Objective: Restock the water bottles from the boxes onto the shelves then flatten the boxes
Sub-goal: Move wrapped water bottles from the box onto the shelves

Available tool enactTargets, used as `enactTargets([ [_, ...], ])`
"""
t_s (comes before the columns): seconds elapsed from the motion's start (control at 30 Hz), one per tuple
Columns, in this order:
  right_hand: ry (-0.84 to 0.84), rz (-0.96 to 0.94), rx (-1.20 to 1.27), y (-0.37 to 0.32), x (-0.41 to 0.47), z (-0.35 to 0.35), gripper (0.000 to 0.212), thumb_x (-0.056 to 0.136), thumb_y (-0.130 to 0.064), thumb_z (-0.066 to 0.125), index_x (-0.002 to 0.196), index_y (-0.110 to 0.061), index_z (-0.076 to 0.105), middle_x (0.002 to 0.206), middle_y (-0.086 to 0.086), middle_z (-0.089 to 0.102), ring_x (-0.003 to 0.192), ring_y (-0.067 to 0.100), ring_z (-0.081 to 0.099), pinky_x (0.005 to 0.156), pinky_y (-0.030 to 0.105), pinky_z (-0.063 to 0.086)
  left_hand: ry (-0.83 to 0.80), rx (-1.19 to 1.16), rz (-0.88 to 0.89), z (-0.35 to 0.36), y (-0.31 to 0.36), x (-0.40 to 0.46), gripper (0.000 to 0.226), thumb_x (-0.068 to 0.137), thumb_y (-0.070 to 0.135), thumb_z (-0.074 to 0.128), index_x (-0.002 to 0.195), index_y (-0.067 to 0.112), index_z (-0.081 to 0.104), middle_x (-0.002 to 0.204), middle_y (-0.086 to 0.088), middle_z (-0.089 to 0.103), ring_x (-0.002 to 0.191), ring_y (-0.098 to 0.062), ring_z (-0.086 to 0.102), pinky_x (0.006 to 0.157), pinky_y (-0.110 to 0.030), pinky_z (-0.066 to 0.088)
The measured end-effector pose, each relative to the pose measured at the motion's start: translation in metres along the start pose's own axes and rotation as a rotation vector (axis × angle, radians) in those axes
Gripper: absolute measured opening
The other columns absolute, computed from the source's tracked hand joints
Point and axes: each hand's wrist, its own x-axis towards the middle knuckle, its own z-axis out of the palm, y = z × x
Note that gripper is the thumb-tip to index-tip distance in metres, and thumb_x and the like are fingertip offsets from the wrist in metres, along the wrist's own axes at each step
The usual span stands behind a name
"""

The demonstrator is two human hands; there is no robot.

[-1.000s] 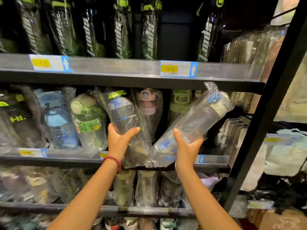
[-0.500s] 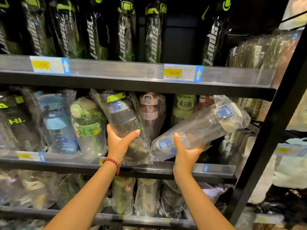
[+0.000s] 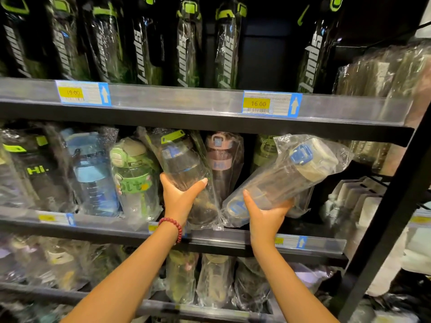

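left hand (image 3: pixel 179 198) gripping bagged dark bottle (image 3: pixel 184 169), leaning on middle shelf (image 3: pixel 233 238) | right hand (image 3: pixel 264 217) gripping clear blue-capped bottle (image 3: pixel 286 176), tilting over shelf lip | dark gap (image 3: pixel 324 192) lying open right of it

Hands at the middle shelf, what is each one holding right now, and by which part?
Left hand grips the dark wrapped bottle around its middle; right hand holds the tilted clear bottle near its base.
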Motion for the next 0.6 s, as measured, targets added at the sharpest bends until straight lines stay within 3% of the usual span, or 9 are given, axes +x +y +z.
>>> enactTargets([
  [0.13,-0.014,-0.046,-0.063,0.002,0.001,-0.001,0.103,0.062,-0.017,0.087,0.143,-0.006,0.024,0.123,-0.003,0.039,0.114,0.006,0.038,0.093,0.007,0.026,-0.013,0.027,0.019,0.0,-0.001,0.007,0.083,0.066,0.019,0.085,0.132,0.016,0.034,0.125,0.0,0.052,0.113,-0.015,0.054,0.097,-0.031,0.044],
  [0.23,-0.026,-0.043,-0.061,0.003,-0.002,0.0,0.105,0.061,-0.018,0.088,0.144,-0.006,0.024,0.126,-0.001,0.04,0.117,0.008,0.039,0.098,0.012,0.026,-0.044,0.056,0.023,-0.005,-0.008,0.01,0.081,0.065,0.018,0.086,0.129,0.016,0.035,0.118,0.005,0.052,0.11,-0.013,0.053,0.094,-0.028,0.043],
  [0.4,-0.104,-0.096,-0.148,0.008,-0.006,0.005,0.103,0.058,-0.016,0.09,0.14,-0.003,0.029,0.122,-0.002,0.043,0.114,0.01,0.042,0.094,0.007,0.027,-0.115,0.141,-0.026,-0.016,-0.019,0.014,0.105,0.062,0.027,0.088,0.142,0.012,0.022,0.132,0.001,0.044,0.12,-0.015,0.046,0.103,-0.032,0.037],
  [0.5,-0.212,-0.105,-0.216,0.011,-0.007,0.006,0.098,0.06,-0.017,0.089,0.138,-0.005,0.03,0.12,-0.003,0.044,0.109,0.01,0.045,0.089,0.011,0.032,-0.164,0.197,-0.041,-0.024,-0.019,0.015,0.128,0.049,0.051,0.088,0.146,0.014,0.014,0.146,-0.003,0.035,0.132,-0.019,0.038,0.112,-0.04,0.032],
  [0.57,-0.264,-0.115,-0.241,0.011,-0.005,0.008,0.093,0.062,-0.016,0.088,0.135,-0.005,0.031,0.118,-0.003,0.046,0.107,0.01,0.046,0.084,0.009,0.033,-0.183,0.225,-0.026,-0.027,-0.017,0.016,0.118,0.06,0.036,0.087,0.147,0.011,0.012,0.141,0.006,0.032,0.13,-0.011,0.035,0.108,-0.026,0.029],
  [0.6,-0.285,-0.119,-0.251,0.011,-0.004,0.01,0.089,0.063,-0.016,0.087,0.133,-0.006,0.033,0.118,-0.002,0.047,0.106,0.011,0.048,0.083,0.01,0.035,-0.184,0.243,-0.014,-0.028,-0.018,0.017,0.106,0.065,0.025,0.086,0.144,0.01,0.017,0.134,0.009,0.035,0.125,-0.008,0.037,0.099,-0.019,0.032],
])
